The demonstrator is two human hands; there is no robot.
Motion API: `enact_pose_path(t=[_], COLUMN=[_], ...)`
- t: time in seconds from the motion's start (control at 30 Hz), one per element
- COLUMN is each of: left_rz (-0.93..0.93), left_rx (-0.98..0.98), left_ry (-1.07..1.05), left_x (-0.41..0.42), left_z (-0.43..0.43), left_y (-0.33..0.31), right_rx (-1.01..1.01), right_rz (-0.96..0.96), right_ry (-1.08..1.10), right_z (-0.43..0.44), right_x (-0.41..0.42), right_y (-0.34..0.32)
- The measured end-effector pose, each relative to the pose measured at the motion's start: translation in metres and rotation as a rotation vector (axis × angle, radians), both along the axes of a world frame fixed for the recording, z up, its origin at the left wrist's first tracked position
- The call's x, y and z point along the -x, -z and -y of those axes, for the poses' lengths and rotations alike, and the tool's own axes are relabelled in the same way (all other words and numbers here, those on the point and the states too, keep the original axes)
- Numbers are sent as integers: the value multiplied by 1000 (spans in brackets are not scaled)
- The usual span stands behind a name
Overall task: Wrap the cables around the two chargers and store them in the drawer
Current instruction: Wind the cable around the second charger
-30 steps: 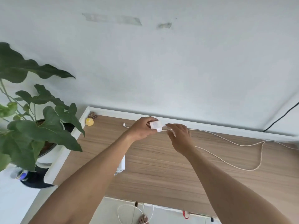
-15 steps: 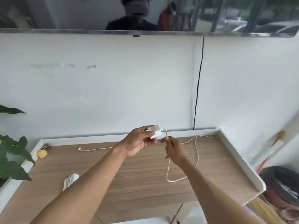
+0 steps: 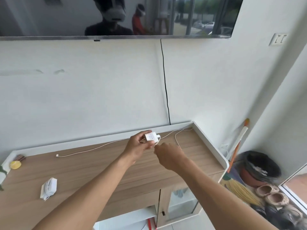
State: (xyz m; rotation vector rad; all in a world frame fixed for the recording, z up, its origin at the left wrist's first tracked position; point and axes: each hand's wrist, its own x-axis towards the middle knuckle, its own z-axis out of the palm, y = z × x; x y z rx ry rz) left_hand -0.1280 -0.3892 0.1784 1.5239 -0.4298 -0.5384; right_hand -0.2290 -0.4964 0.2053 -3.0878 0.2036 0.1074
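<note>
My left hand (image 3: 138,146) holds a small white charger (image 3: 150,136) above the back of the wooden cabinet top (image 3: 83,173). A turn of its white cable (image 3: 176,138) lies against the charger, and my right hand (image 3: 167,155) pinches the cable just right of it. The loose cable loops toward the back right corner. Another length of cable (image 3: 93,149) trails left along the back, ending in a plug. A second white charger (image 3: 48,188), with its cable wound round it, lies at the front left.
A wall screen (image 3: 116,15) hangs above, with a black cord (image 3: 165,83) running down the wall. A yellow object (image 3: 15,164) sits at the far left. A glass cabinet door (image 3: 181,201) is below. A broom (image 3: 237,146), bin (image 3: 260,168) and shoes (image 3: 272,195) stand at the right.
The view has tilted up and swung right, losing the plant and showing the screen. The charger stays in my left hand. The cable's loose loop has shortened toward the back right corner.
</note>
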Motion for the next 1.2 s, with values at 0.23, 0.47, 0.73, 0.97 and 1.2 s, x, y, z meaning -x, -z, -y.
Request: enact_pose_path(t=[0.23,0.47,0.73,0.97,1.2], left_rz=[-1,-253,-242,-242,-42], left_rx=[-6,179,182,226,81], left_ry=[126,123,237,342,-90], left_x=[20,20,18,25,27], left_z=[-9,-9,-21,-20,-2], left_y=[-7,-28,-53,-68,-77], right_rx=[-19,-358,-882,-1026,-777], right_rz=[40,54,157,518,698], right_ry=[-31,97,195,284,305], right_z=[20,45,52,48,-10], right_x=[21,35,29,6,9], right_y=[-52,-36,-25,-23,7])
